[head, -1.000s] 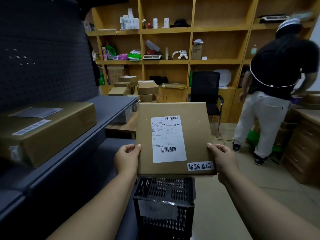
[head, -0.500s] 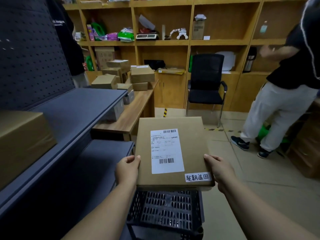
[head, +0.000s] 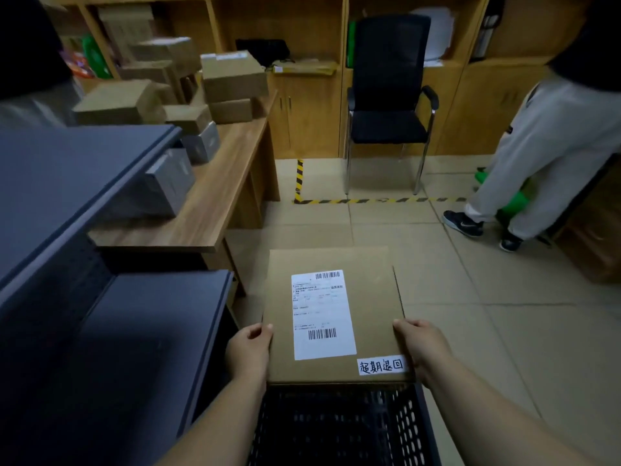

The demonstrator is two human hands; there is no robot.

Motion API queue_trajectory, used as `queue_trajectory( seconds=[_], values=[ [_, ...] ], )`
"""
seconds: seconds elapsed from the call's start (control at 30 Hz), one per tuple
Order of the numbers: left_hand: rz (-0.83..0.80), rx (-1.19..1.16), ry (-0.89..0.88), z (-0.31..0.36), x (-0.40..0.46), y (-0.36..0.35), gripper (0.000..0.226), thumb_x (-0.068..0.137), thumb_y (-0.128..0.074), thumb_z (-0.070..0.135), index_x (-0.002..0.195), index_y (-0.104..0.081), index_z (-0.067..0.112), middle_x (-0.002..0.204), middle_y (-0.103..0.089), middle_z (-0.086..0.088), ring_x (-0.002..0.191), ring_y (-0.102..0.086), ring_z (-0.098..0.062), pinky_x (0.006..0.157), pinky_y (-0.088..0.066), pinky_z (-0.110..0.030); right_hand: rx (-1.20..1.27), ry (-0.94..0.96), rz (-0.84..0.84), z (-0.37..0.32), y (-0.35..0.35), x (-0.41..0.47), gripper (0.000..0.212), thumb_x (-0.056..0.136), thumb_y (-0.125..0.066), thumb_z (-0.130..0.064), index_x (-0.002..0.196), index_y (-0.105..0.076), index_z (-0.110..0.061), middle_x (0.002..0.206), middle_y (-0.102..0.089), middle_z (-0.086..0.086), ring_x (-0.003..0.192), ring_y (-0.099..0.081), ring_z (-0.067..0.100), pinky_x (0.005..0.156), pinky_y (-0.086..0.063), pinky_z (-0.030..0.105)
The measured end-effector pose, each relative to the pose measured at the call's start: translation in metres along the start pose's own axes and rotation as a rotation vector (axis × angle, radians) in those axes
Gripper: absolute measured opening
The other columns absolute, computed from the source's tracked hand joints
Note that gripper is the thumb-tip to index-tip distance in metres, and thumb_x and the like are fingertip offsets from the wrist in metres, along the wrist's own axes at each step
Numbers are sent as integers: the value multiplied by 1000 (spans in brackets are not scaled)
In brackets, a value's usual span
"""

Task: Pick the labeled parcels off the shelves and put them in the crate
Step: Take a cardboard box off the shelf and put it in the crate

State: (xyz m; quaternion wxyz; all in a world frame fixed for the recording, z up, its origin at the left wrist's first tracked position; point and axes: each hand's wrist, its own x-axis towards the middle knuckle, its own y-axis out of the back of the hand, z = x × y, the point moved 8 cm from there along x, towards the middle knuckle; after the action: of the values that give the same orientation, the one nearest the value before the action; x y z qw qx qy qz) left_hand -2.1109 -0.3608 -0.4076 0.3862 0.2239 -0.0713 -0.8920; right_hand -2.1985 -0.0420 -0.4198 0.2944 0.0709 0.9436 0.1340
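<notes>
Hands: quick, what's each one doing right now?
Left hand: grips the parcel by its left edge.
Right hand: grips the parcel's right edge.

A: What's held at lower centre?
B: A flat cardboard parcel [head: 332,314], label up. The left hand [head: 248,351] has a grip on its left edge, the right hand [head: 421,348] on its right.
A: And beneath it?
B: A black slotted crate [head: 339,428] at the bottom edge, the parcel's near edge above its rim.
A: Anything on the left?
B: Grey shelves [head: 84,203], then a wooden tabletop [head: 215,196] stacked with boxes [head: 232,75]. A black chair [head: 389,95] stands upper centre.
</notes>
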Motion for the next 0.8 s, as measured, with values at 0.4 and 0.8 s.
queue_trajectory(
  seconds=[0.4, 0.8],
  values=[
    [28, 99, 100, -109, 58, -71, 19, 88, -62, 22, 100, -70, 11, 84, -67, -1, 80, -63, -22, 78, -53, -35, -67, -132, 81, 85, -32, 80, 25, 89, -55, -26, 109, -65, -14, 94, -68, 8, 86, -66, 31, 86, -54, 47],
    [80, 164, 102, -161, 106, -101, 17, 91, -56, 21, 87, -69, 12, 81, -68, -6, 78, -63, -28, 79, -54, -40, -224, -145, 75, 111, -75, 147, 42, 87, -43, -19, 125, -58, -11, 119, -63, 12, 106, -58, 32, 92, -47, 41]
  ],
)
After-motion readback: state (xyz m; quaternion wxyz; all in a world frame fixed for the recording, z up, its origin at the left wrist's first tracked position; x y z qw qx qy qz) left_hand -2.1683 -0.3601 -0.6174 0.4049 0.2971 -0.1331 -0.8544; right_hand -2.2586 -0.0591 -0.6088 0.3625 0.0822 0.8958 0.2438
